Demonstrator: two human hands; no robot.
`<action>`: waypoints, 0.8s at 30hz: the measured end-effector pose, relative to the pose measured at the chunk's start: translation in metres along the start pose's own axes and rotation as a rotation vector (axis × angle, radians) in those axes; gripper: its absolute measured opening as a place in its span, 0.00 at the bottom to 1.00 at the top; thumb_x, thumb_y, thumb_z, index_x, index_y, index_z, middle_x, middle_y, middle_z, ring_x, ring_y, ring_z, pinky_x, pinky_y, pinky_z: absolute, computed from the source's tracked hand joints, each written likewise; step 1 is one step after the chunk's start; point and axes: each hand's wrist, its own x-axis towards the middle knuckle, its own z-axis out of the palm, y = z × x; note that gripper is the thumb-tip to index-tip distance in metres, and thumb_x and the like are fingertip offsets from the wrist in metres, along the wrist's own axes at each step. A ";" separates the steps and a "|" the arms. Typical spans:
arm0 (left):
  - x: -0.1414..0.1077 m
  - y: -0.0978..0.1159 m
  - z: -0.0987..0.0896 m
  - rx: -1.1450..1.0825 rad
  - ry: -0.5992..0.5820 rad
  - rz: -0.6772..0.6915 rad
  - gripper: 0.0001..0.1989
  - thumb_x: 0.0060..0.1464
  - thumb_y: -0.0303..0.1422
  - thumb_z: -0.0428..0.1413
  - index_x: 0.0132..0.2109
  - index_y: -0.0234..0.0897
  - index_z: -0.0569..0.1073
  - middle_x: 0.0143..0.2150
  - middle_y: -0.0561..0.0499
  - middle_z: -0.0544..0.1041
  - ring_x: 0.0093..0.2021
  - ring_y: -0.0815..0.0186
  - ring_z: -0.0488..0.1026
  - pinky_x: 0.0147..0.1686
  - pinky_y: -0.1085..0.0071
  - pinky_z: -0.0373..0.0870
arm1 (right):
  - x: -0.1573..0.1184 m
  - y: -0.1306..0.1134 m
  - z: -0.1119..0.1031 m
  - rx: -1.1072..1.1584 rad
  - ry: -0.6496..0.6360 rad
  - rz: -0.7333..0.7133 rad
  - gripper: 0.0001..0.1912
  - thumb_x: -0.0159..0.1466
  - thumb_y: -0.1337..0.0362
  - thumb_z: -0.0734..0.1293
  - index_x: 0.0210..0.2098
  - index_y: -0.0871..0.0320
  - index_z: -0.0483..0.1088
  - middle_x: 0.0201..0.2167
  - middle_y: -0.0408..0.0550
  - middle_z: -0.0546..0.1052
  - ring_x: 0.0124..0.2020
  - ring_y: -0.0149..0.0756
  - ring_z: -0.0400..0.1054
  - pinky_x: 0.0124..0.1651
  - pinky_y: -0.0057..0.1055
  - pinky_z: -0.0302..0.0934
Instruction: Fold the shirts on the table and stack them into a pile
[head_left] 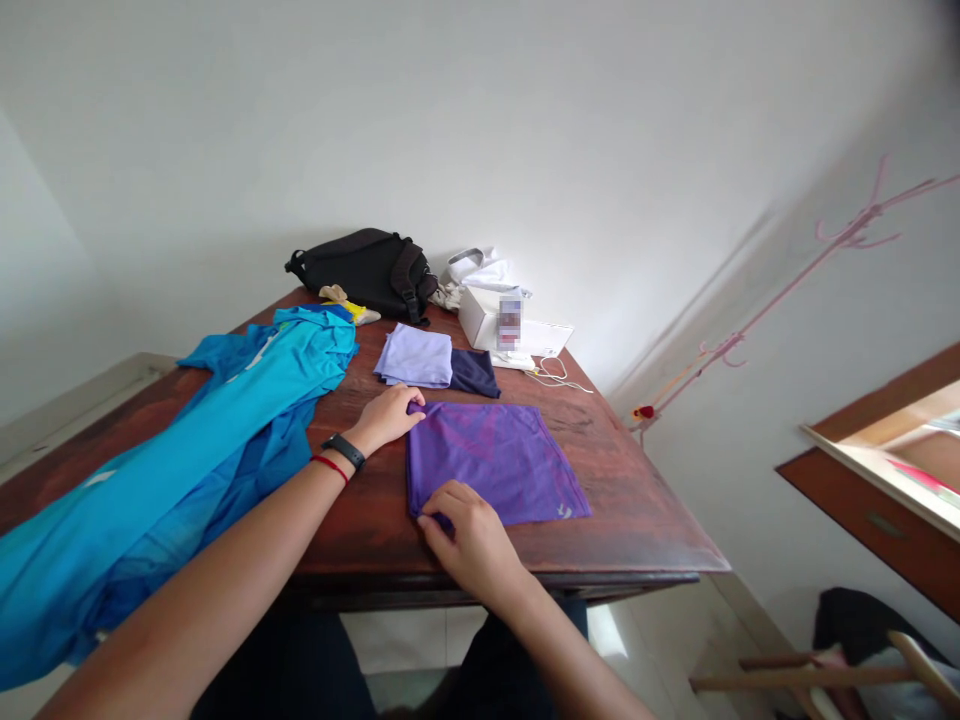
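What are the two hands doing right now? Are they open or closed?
Left hand: closed, pinching the far corner of the smooth purple cloth.
Right hand: closed, pinching the cloth's near corner.

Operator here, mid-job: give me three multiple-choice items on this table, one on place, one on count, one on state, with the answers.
1. Where is the right hand?
A) on the blue shirt
B) at the near corner of the purple cloth
C) on the black bag

2. How many bands are on the wrist of the left hand?
A) one
B) three
C) two

3. The lilac cloth is:
A) folded flat
B) crumpled in a hand
C) on the floor

1 B: its fingers are on that corner.
2 C: a black band and a red cord.
3 A: it lies squared on the table by the navy cloth.
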 end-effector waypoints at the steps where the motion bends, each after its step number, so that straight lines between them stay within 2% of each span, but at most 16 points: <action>1: -0.001 0.004 -0.003 0.008 0.005 -0.004 0.10 0.57 0.37 0.60 0.45 0.41 0.77 0.49 0.46 0.80 0.48 0.56 0.78 0.52 0.63 0.73 | -0.001 0.001 0.000 0.082 0.059 0.010 0.06 0.67 0.70 0.67 0.38 0.54 0.75 0.39 0.47 0.78 0.44 0.39 0.73 0.50 0.34 0.65; 4: -0.002 0.018 -0.013 -0.009 0.075 -0.001 0.10 0.62 0.39 0.56 0.43 0.39 0.78 0.48 0.45 0.79 0.48 0.56 0.78 0.52 0.63 0.73 | 0.001 0.009 0.000 0.340 0.231 0.093 0.04 0.68 0.66 0.66 0.38 0.55 0.74 0.40 0.47 0.78 0.44 0.39 0.73 0.50 0.35 0.66; 7: -0.005 0.037 -0.028 -0.143 0.128 0.070 0.18 0.67 0.45 0.50 0.43 0.38 0.78 0.45 0.45 0.80 0.45 0.57 0.78 0.49 0.64 0.73 | 0.006 0.020 -0.001 0.615 0.358 0.261 0.08 0.67 0.57 0.68 0.36 0.55 0.73 0.35 0.44 0.77 0.38 0.37 0.71 0.43 0.32 0.65; 11: -0.012 0.060 -0.042 -0.338 -0.016 0.275 0.21 0.70 0.48 0.47 0.46 0.40 0.78 0.49 0.47 0.81 0.50 0.57 0.77 0.54 0.63 0.71 | 0.015 0.037 -0.005 1.028 0.557 0.447 0.14 0.61 0.51 0.73 0.33 0.54 0.71 0.29 0.39 0.72 0.30 0.32 0.66 0.35 0.28 0.63; 14: -0.018 0.072 -0.039 -0.307 -0.080 0.395 0.17 0.65 0.48 0.55 0.48 0.41 0.78 0.51 0.47 0.81 0.54 0.56 0.75 0.59 0.61 0.69 | 0.019 0.046 -0.007 1.248 0.663 0.514 0.16 0.55 0.51 0.77 0.33 0.53 0.72 0.30 0.39 0.73 0.31 0.31 0.67 0.37 0.27 0.65; 16: -0.019 0.075 -0.030 -0.259 -0.078 0.441 0.14 0.63 0.45 0.60 0.49 0.42 0.78 0.50 0.47 0.81 0.53 0.56 0.76 0.57 0.61 0.69 | 0.020 0.048 -0.006 1.316 0.698 0.528 0.16 0.53 0.52 0.79 0.32 0.53 0.73 0.31 0.39 0.73 0.32 0.31 0.67 0.39 0.26 0.66; 19: -0.019 0.074 -0.016 -0.214 -0.078 0.464 0.09 0.67 0.38 0.57 0.47 0.41 0.79 0.47 0.48 0.82 0.50 0.58 0.77 0.54 0.62 0.70 | 0.019 0.047 -0.003 1.383 0.702 0.538 0.18 0.53 0.52 0.80 0.33 0.54 0.72 0.31 0.38 0.74 0.32 0.28 0.68 0.38 0.23 0.65; 22: -0.018 0.071 -0.009 -0.200 -0.106 0.463 0.08 0.68 0.35 0.55 0.45 0.41 0.79 0.44 0.49 0.83 0.47 0.60 0.78 0.52 0.63 0.71 | 0.017 0.043 -0.002 1.462 0.619 0.555 0.21 0.54 0.52 0.80 0.39 0.53 0.71 0.35 0.39 0.77 0.35 0.31 0.73 0.38 0.26 0.67; 24: -0.018 0.070 -0.007 -0.204 -0.117 0.458 0.08 0.68 0.34 0.55 0.45 0.41 0.79 0.44 0.49 0.83 0.47 0.60 0.78 0.51 0.65 0.71 | 0.017 0.041 -0.003 1.469 0.567 0.544 0.24 0.53 0.53 0.81 0.42 0.52 0.69 0.37 0.41 0.78 0.41 0.36 0.76 0.43 0.32 0.70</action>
